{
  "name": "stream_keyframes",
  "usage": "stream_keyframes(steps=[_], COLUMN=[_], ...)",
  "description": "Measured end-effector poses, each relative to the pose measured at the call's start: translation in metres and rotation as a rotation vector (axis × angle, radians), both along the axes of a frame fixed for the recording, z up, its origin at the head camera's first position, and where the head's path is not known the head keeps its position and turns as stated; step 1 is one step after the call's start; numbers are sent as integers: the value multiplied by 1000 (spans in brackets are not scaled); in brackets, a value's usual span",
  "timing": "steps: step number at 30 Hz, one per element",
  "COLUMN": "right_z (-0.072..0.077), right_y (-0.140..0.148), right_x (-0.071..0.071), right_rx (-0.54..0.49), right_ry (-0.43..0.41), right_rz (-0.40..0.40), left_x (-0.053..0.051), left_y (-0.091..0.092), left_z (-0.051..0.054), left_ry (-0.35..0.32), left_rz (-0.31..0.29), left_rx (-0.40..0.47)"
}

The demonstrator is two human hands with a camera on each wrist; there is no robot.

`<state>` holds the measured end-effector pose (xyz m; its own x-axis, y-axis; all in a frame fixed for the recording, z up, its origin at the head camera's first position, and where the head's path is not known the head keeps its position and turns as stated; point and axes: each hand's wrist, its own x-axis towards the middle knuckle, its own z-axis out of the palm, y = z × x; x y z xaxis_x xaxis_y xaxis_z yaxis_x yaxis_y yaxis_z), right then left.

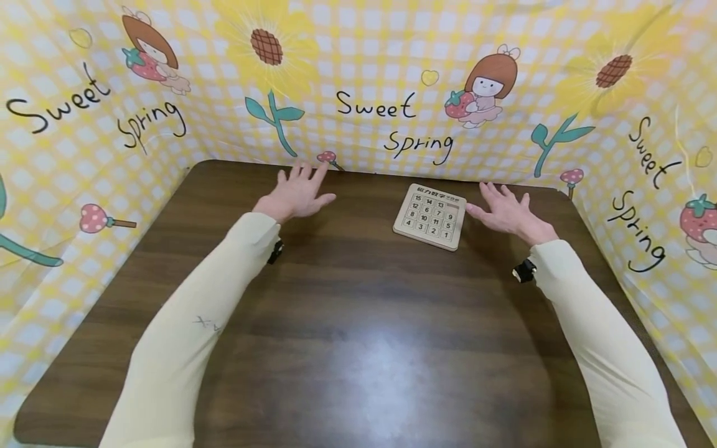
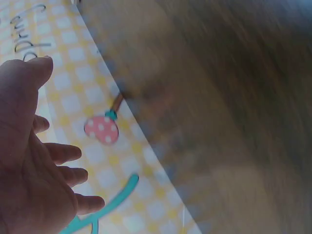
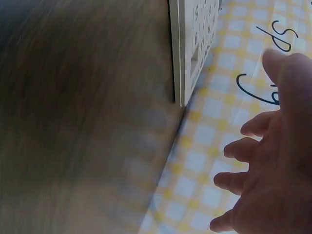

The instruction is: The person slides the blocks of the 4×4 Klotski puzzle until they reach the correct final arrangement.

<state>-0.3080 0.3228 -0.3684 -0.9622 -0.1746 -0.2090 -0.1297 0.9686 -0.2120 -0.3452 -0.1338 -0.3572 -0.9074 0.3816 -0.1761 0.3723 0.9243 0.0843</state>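
A square wooden number sliding puzzle [image 1: 430,216] lies flat near the table's far edge, its tiles numbered and one slot at the upper right without a tile. Just to the right of it is my right hand [image 1: 506,213], fingers spread, holding nothing. My left hand [image 1: 297,194] is well to the left of the puzzle, also with spread fingers and nothing in it. In the right wrist view the puzzle [image 3: 200,44] shows edge-on beyond the right hand [image 3: 273,161]. Only the left hand [image 2: 39,156], the cloth and the tabletop appear in the left wrist view.
The dark wooden table [image 1: 358,336] has rounded corners. A yellow checked cloth [image 1: 358,56] with flowers, strawberries and "Sweet Spring" lettering stands as a wall along its back and sides. Small black devices [image 1: 524,270] are strapped at both wrists over pale sleeves.
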Motion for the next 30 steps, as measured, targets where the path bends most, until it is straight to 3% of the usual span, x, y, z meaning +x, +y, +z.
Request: stream_keyframes(steps=[11,19,30], right_z=[-20,-33,-38], right_y=[-31,-42,-52], right_x=[2,0,6], right_rx=[9,37,27], right_ry=[-62,-144,-148], right_rz=[66,84,126], left_x=[14,26,37], left_y=[49,71,96], left_z=[-23,-28,-27], left_ry=[-24,-59,-101], left_rz=[-51,-55,-59], left_rx=[126,217,347])
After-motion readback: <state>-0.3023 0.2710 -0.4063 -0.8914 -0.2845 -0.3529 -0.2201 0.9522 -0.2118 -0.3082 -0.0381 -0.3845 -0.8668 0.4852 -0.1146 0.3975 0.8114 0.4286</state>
